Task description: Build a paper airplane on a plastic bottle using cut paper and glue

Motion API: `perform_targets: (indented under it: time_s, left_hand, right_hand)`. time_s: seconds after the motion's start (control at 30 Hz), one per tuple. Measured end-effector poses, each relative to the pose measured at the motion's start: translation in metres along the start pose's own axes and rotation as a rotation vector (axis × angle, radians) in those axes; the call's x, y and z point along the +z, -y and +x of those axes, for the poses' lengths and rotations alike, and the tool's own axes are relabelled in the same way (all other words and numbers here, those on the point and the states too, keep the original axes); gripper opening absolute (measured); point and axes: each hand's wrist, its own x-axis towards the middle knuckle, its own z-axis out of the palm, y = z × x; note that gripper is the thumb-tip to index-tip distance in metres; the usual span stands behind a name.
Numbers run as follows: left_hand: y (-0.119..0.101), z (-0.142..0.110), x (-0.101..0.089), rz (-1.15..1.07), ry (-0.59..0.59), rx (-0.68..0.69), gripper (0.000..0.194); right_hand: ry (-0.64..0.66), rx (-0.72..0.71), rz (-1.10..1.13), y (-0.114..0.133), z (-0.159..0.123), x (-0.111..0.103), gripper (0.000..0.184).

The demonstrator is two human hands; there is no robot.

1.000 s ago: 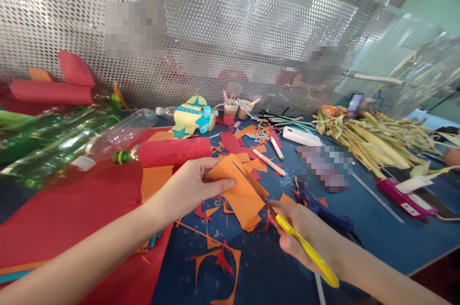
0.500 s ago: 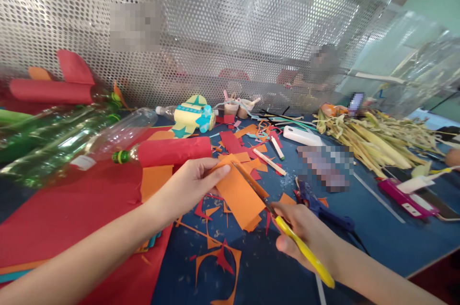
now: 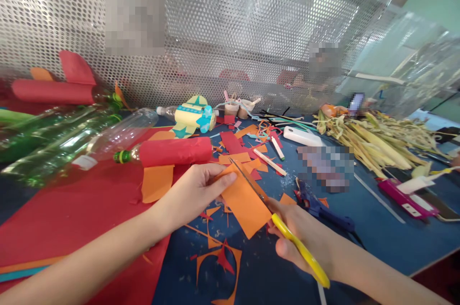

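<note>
Between thumb and fingers, my left hand (image 3: 203, 187) pinches the upper left end of a piece of orange paper (image 3: 247, 207). My right hand (image 3: 298, 231) grips yellow-handled scissors (image 3: 300, 250), whose blades lie along the paper's upper right edge with the tips near its top. Part of the right hand's fingers is hidden behind the handle. Beyond my left hand lies a bottle wrapped in red paper (image 3: 176, 152) with a green cap. Orange and red paper scraps (image 3: 219, 257) are strewn on the blue table under and around my hands.
Red paper sheets (image 3: 89, 228) cover the left side, with clear and green plastic bottles (image 3: 64, 142) behind. To the right are a blue glue gun (image 3: 323, 209), a magenta power strip (image 3: 406, 198) and dried corn husks (image 3: 373, 140). A perforated metal panel (image 3: 230, 22) stands behind the table.
My left hand and the orange paper have shifted slightly down and to the right. The scissor tips now reach past the paper's upper edge, and the handles have moved a little left.
</note>
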Motion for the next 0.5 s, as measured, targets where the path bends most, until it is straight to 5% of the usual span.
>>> perform_targets:
  time_s: [0.27,0.5]
  left_hand:
    - [0.008,0.005,-0.001,-0.079,0.093,-0.022,0.030]
    - [0.010,0.006,0.000,-0.088,0.045,-0.062,0.033]
  right_hand:
    - [-0.014,0.029,-0.056,-0.009,0.000,-0.002,0.075]
    - [-0.062,0.071,-0.012,-0.019,0.004,0.007,0.070]
